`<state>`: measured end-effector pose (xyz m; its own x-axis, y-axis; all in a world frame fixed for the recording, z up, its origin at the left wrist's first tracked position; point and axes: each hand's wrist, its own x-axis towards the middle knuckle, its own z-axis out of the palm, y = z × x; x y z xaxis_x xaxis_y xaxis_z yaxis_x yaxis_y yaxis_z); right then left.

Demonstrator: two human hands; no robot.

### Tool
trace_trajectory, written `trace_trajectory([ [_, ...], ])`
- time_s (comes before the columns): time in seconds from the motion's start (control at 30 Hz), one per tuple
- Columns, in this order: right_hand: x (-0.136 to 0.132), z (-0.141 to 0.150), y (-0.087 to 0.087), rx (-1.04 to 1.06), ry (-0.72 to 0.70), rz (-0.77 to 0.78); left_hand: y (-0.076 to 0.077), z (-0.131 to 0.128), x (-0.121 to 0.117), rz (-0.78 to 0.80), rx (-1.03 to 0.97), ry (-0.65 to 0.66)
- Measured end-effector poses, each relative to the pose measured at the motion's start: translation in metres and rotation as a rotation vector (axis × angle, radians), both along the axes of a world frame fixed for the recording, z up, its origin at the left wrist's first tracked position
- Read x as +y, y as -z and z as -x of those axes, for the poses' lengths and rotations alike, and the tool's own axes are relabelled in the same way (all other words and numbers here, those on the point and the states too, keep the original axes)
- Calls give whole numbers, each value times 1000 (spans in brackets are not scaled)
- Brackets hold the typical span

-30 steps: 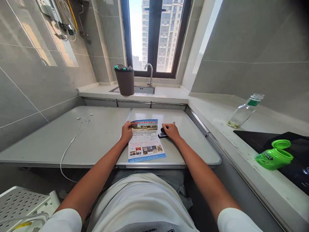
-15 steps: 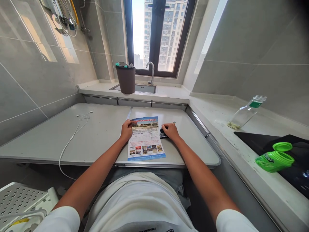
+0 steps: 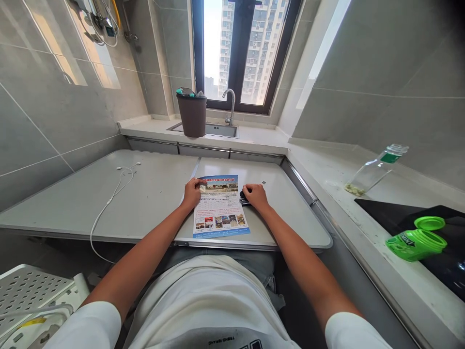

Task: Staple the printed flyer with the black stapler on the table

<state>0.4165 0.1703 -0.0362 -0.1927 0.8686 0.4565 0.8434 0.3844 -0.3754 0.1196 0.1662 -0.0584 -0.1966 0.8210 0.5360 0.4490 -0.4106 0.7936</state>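
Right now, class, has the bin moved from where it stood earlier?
No. The bin stands in the same place, left of the tap; only the view has shifted.

So the counter is this big pale board with a metal rim, rounded at the near right corner, and a seam running across its surface near the middle. A printed flyer with blue bands top and bottom is lying on the near part, with a black stapler right by its right edge, partly hidden, and a tiny green bit a little past that. Over on the left there's a white cable drooping off the near edge, plus some little dark specks scattered around.
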Motion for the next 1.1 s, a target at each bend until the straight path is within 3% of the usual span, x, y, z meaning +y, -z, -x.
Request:
trace_trajectory([
  [0.47, -9, 9, -8, -238, 51, 26, 0, -2, -1, -2, -9, 13],
  [0.87, -16, 19, -12, -497, -75, 110, 3, -2, -1, 11, -17, 12],
  [1.1, -14, 19, -12, -577, -73, 160, 4, -2, 1, 24, -19, 9],
])
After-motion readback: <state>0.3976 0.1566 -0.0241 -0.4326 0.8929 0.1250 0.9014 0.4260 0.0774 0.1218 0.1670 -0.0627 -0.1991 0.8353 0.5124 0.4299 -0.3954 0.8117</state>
